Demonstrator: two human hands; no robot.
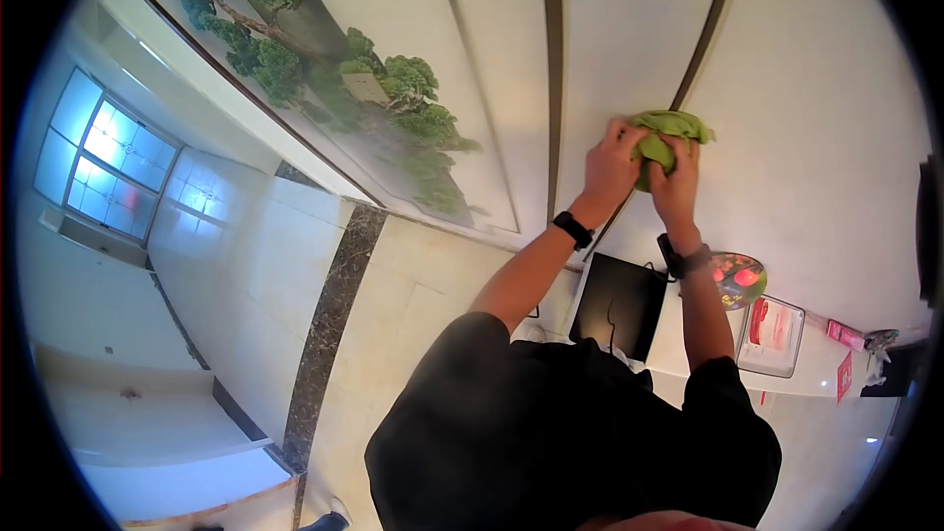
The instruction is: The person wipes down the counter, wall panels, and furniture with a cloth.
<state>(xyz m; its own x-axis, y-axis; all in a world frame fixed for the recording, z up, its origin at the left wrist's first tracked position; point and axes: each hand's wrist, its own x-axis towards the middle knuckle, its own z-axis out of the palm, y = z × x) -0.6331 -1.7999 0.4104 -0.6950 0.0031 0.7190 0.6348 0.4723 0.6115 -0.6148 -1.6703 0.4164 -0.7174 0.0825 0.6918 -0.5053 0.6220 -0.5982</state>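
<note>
A bunched green cloth [678,125] is pressed against the white wall panel [796,69], over a dark vertical strip [710,25]. My left hand [614,165] grips the cloth's left side with bent fingers. From below, my right hand [678,182] holds the same cloth, its fingers curled into the folds. Both hands are close together, and part of the cloth is hidden behind them. Each wrist wears a black band.
Below my hands, a black screen [619,307] stands on a white counter [672,339]. A round colourful plate-like item [737,280], a clear tray [784,371] with papers and a pink box [844,335] lie rightward. A tree-patterned wall panel [393,103] is left. Another person's shoe [340,509] shows at bottom left.
</note>
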